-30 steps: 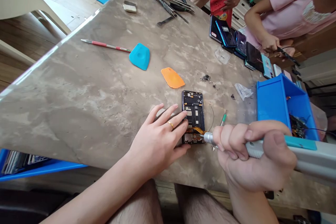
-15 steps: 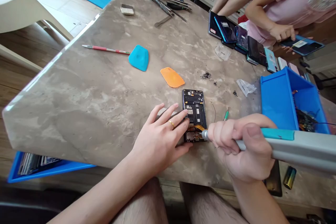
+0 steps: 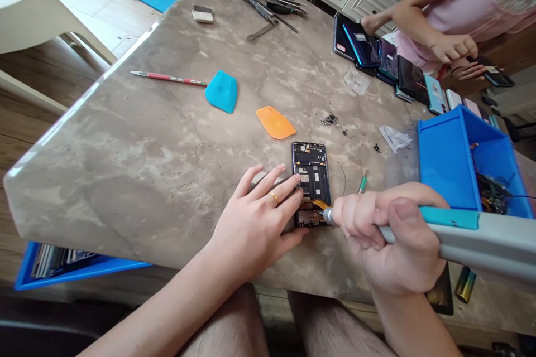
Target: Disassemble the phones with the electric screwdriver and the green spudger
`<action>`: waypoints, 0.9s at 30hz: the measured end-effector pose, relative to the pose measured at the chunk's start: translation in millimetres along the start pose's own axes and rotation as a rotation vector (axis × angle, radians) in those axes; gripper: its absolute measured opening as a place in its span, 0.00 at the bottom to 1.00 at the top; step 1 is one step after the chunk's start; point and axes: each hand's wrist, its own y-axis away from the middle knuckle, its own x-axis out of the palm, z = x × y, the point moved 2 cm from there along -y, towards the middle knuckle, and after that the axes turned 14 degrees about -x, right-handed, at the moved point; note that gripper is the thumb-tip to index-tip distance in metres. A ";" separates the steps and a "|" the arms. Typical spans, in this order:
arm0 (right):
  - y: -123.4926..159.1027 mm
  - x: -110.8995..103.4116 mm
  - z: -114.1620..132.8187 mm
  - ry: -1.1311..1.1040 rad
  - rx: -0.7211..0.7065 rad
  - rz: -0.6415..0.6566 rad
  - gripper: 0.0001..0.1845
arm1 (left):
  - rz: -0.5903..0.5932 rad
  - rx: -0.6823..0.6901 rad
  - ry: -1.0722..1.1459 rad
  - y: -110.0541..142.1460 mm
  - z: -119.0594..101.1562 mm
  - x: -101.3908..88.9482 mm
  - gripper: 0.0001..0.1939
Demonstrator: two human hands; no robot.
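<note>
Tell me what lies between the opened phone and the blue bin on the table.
In the head view, a thin dark wire and a small green-tipped tool lie on the marble table between the opened phone and the blue bin.

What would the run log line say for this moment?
left hand: fingers on opened smartphone | right hand: gripping electric screwdriver, tip at phone's lower end

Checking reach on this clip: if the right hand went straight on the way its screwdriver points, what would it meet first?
The right hand holds a screwdriver pointing left; its tip would likely meet the phone first, at its lower end by the orange flex, though depth is unclear.
</note>
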 end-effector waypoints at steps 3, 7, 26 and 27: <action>1.9 0.6 1.6 0.015 0.000 0.004 0.14 | 0.015 -0.002 -0.004 0.2 -0.3 -0.6 0.21; 4.8 -2.7 5.1 -0.016 0.000 -0.007 0.12 | 0.004 -0.001 -0.004 -0.2 -0.5 -1.4 0.20; 6.5 -20.2 9.7 -0.019 0.071 -0.125 0.13 | 0.004 0.002 -0.003 -2.5 -1.3 -3.2 0.19; 6.6 -20.3 9.9 -0.025 0.067 -0.117 0.13 | 0.007 0.000 -0.004 -2.6 -1.3 -3.4 0.19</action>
